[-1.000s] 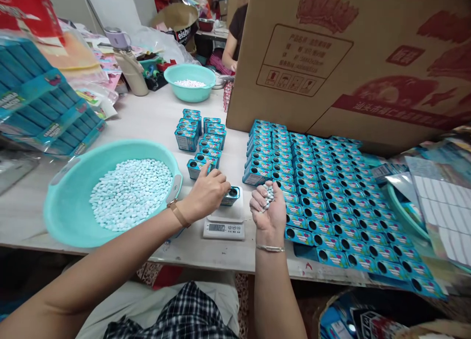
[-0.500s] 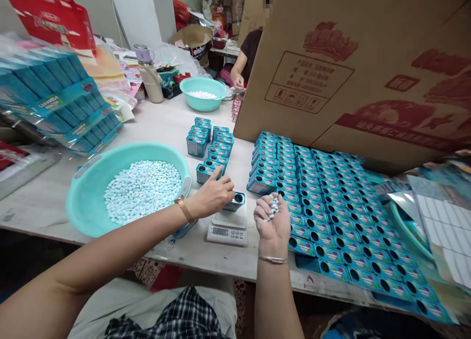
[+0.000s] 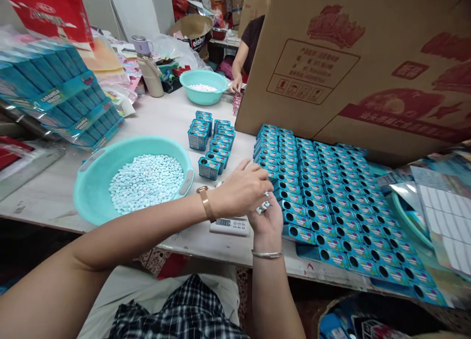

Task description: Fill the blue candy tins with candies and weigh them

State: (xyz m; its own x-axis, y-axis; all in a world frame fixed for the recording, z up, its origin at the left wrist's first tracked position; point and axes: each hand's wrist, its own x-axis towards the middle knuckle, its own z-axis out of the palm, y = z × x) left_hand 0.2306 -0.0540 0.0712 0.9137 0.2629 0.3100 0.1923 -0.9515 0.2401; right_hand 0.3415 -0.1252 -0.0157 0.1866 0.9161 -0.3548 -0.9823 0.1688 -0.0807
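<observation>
My left hand (image 3: 245,189) reaches over my right palm, its fingers bent down and pinching among the pale candies (image 3: 263,205). The fingertips are partly hidden. My right hand (image 3: 268,220) is cupped palm up around the candies. Beneath my left forearm and hand is a white digital scale (image 3: 230,226), with its display showing; its top is mostly covered. To the left stands a turquoise basin (image 3: 86,196) with many pale blue candies (image 3: 147,182). Behind my left hand stand several small blue tins (image 3: 209,168) with round holes on top.
Rows of blue tins (image 3: 331,216) fill the table's right side, before a large cardboard box (image 3: 331,118). Stacked blue packs (image 3: 62,96) stand at left. Farther back are a second basin (image 3: 204,96), a bottle (image 3: 150,76) and another person's hand (image 3: 236,84).
My left hand has moved right, from the tin on the scale to the candies in my right palm. The view has shifted slightly.
</observation>
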